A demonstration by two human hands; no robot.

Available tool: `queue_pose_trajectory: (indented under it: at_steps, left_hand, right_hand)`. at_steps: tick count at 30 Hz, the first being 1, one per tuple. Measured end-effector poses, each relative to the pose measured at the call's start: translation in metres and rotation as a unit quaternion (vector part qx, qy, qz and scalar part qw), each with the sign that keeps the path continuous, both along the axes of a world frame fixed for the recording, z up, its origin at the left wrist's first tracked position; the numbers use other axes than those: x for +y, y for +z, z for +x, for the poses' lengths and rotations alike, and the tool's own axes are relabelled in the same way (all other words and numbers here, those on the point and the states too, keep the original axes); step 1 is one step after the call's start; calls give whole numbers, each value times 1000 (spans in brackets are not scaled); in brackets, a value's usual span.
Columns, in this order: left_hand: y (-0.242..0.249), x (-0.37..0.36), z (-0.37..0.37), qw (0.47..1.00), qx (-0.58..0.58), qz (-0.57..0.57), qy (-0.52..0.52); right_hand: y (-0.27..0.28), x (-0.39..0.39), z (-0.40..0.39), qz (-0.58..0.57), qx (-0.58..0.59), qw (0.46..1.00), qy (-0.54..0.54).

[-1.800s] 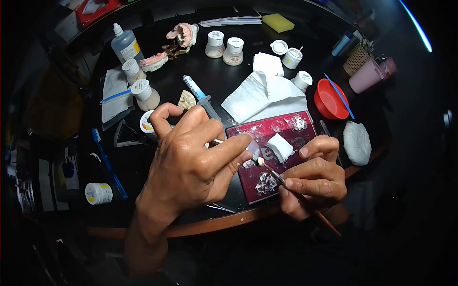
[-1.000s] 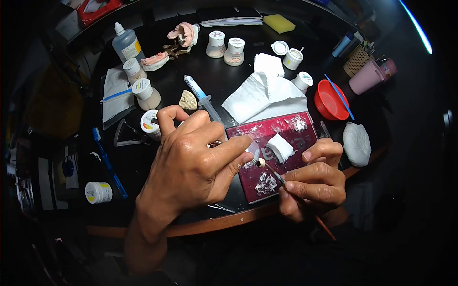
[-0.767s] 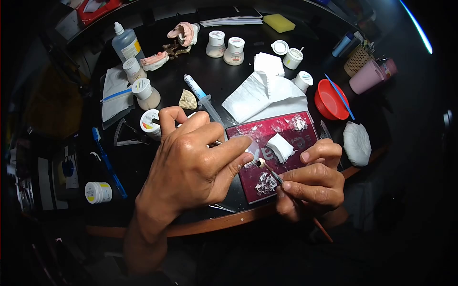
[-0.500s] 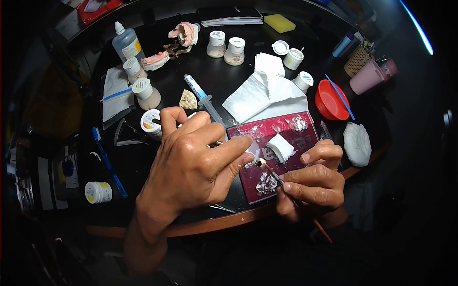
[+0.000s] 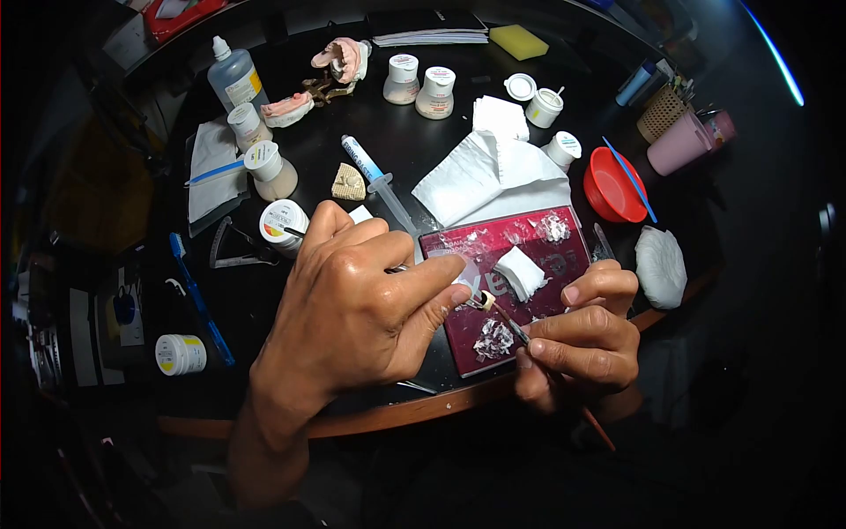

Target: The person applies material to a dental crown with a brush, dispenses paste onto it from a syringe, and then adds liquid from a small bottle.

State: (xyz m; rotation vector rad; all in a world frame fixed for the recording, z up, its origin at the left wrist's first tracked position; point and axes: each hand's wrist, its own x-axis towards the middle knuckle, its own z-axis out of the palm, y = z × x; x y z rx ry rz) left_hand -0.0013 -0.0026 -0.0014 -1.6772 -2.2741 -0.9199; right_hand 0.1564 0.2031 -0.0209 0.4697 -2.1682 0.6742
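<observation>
My left hand (image 5: 352, 304) is closed on a thin metal tool, mostly hidden by the fingers, whose tip reaches a small cream-coloured piece (image 5: 487, 301). In my right hand (image 5: 586, 344) a brush (image 5: 521, 335) with a reddish-brown handle is pinched, its tip touching or very near that piece. Both tips are above a dark red slab (image 5: 458, 341) with white smears. On the slab lie a folded white pad (image 5: 520, 272) and a crumbly white heap (image 5: 493, 339) near its front edge.
White tissue (image 5: 458, 181) lies behind the slab, with a red bowl (image 5: 608, 187) to its right. A syringe (image 5: 379, 182), a beige model (image 5: 348, 182), a lidded jar (image 5: 283, 222) and a blue toothbrush (image 5: 202, 304) stand or lie leftward. Several bottles are farther back.
My left index finger knuckle and the fingers behind it have shifted slightly. The small piece shows a little more of its cream side between the tool and the brush. Both grips are unchanged.
</observation>
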Motion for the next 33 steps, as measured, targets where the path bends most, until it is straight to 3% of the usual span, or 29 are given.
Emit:
queue_pose_trajectory:
  at_steps: [20,33]
  left_hand:
    - [2,-1,0,1000,7,-24,8]
    - [-2,-1,1,999,-53,3,-5]
  right_hand:
    - [-6,0,-3,4,14,1000,8]
    - [-4,0,-5,-23,17,1000,6]
